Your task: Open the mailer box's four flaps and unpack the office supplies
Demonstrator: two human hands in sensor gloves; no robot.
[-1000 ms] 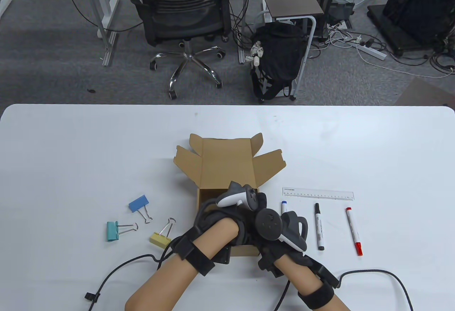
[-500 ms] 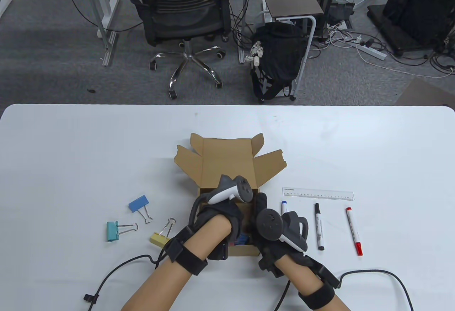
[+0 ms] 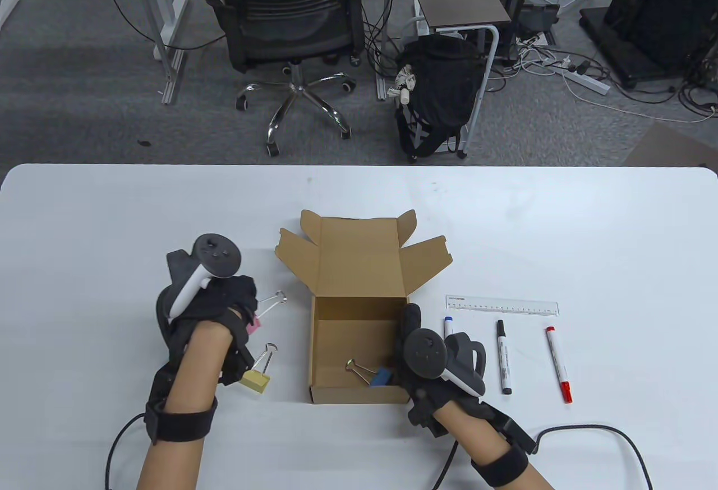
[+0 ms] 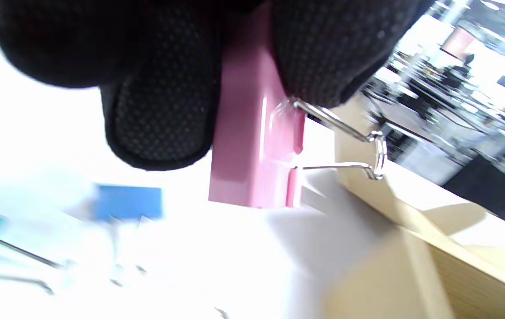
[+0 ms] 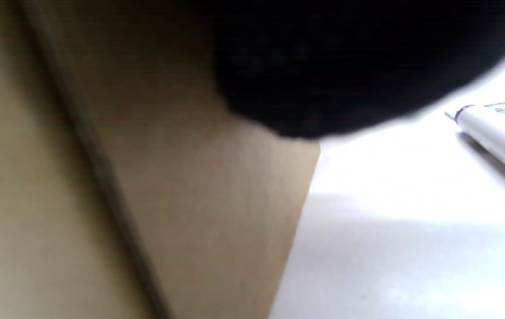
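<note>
two hands: left (image 3: pixel 224 299) around pink clip (image 4: pixel 252 146), right (image 3: pixel 418 338) against box (image 3: pixel 359 355)

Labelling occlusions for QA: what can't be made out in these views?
- Table view: left hand covers the blue and teal binder clips; only the pink binder clip peeks out of its grip.
- Table view: right hand hides the brown cardboard mailer box right wall.
- Right wrist view: glove blur, contact unreadable.

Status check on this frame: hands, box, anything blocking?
Left hand pinches pink binder clip, clear of box. Right hand rests on mailer box right wall. One blue clip left inside. Nothing blocking.
</note>
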